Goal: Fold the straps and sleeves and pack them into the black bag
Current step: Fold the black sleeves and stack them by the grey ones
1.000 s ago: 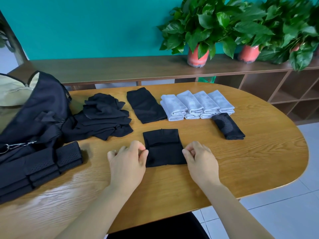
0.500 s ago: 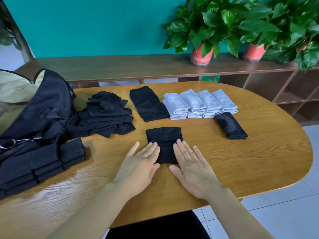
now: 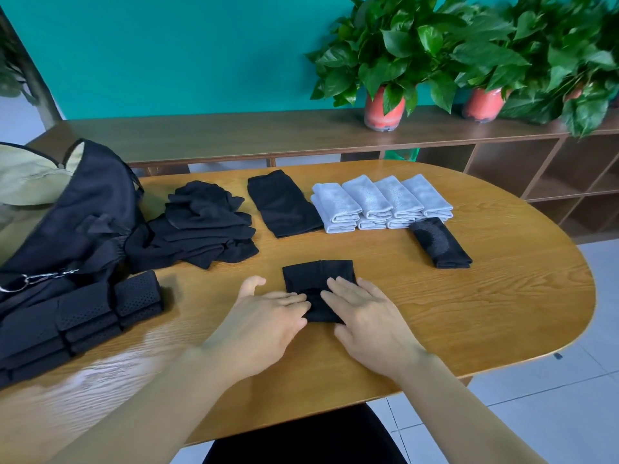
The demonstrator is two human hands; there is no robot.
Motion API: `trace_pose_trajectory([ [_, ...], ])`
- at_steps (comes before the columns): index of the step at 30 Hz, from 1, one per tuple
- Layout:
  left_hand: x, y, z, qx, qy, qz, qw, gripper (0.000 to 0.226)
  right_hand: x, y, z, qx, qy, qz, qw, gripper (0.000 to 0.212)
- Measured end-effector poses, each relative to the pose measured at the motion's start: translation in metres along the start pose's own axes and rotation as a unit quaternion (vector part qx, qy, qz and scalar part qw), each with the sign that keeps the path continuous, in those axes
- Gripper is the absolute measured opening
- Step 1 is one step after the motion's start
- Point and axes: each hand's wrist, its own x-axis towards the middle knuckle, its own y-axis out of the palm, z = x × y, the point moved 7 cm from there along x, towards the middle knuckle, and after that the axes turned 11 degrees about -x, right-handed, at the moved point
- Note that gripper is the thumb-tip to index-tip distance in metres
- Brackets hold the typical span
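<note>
Small black sleeve [image 3: 318,274] on the table [image 3: 485,306], left hand [image 3: 268,318] flat with straight fingers on its left part, right hand [image 3: 365,311] flat on its right part (fingers nearly meeting), black bag [image 3: 77,209] far left.

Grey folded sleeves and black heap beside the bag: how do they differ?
The grey folded sleeves are pale, in a neat overlapping row; the black heap is dark and loosely piled. The sleeves lie apart from the black bag; the heap touches it. Both rest on the wooden table.
</note>
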Motion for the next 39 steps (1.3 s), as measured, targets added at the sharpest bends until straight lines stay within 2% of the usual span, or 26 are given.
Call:
trace_pose_trajectory([
  [3,0.005,-0.009,-0.008,-0.019,0.001,-0.034,0.999,0.046,0.002,0.004,-0.002,0.023,0.006,0.014,1.0,0.048],
  [5,0.009,-0.002,-0.01,-0.006,0.007,-0.019,1.0,0.056,0.004,0.001,-0.002,0.032,0.003,0.019,0.999,0.049],
  [8,0.01,0.008,-0.007,0.004,0.002,-0.017,1.0,0.041,0.008,-0.006,-0.004,0.067,-0.018,0.034,0.997,0.051],
  [10,0.013,0.003,-0.004,-0.041,-0.034,-0.03,0.998,0.032,0.007,-0.01,-0.014,0.114,-0.012,0.056,0.992,0.052],
  [11,0.015,-0.001,0.0,-0.075,-0.068,-0.023,0.995,0.029,0.007,-0.012,-0.023,0.163,0.018,0.064,0.984,0.05],
  [13,0.024,-0.008,0.014,-0.191,-0.139,-0.015,0.972,0.02,0.013,-0.01,-0.044,0.309,0.103,0.088,0.941,0.032],
  [15,0.039,-0.011,0.032,-0.315,-0.204,-0.016,0.927,0.02,0.023,-0.005,-0.061,0.419,0.18,0.086,0.886,0.012],
  [16,0.047,-0.012,0.04,-0.336,-0.226,-0.026,0.914,0.026,0.028,-0.002,-0.069,0.449,0.216,0.076,0.864,0.01],
  [19,0.06,-0.006,0.059,-0.347,-0.288,-0.037,0.892,0.031,0.037,0.01,-0.078,0.477,0.3,0.053,0.824,0.029],
  [22,0.064,0.008,0.07,-0.341,-0.324,-0.059,0.881,0.031,0.037,0.024,-0.082,0.418,0.363,0.031,0.832,0.041],
  [24,0.063,0.01,0.071,-0.305,-0.346,-0.076,0.884,0.026,0.037,0.027,-0.081,0.368,0.375,0.024,0.85,0.036],
  [26,0.058,0.008,0.067,-0.257,-0.359,-0.089,0.893,0.019,0.038,0.025,-0.076,0.319,0.381,0.035,0.867,0.018],
  [29,0.049,0.005,0.061,-0.177,-0.364,-0.118,0.907,0.033,0.037,0.022,-0.074,0.263,0.398,0.025,0.879,0.029],
  [32,0.045,0.003,0.055,-0.145,-0.345,-0.156,0.914,0.028,0.034,0.022,-0.073,0.238,0.404,0.0,0.883,0.027],
  [34,0.044,-0.003,0.05,-0.117,-0.304,-0.188,0.926,0.019,0.033,0.019,-0.071,0.231,0.383,-0.035,0.894,0.025],
  [36,0.046,-0.006,0.044,-0.08,-0.259,-0.185,0.945,0.011,0.034,0.015,-0.07,0.198,0.337,-0.083,0.917,0.018],
  [39,0.051,-0.003,0.038,-0.041,-0.239,-0.107,0.964,0.028,0.033,0.005,-0.064,0.128,0.266,-0.146,0.944,0.014],
])
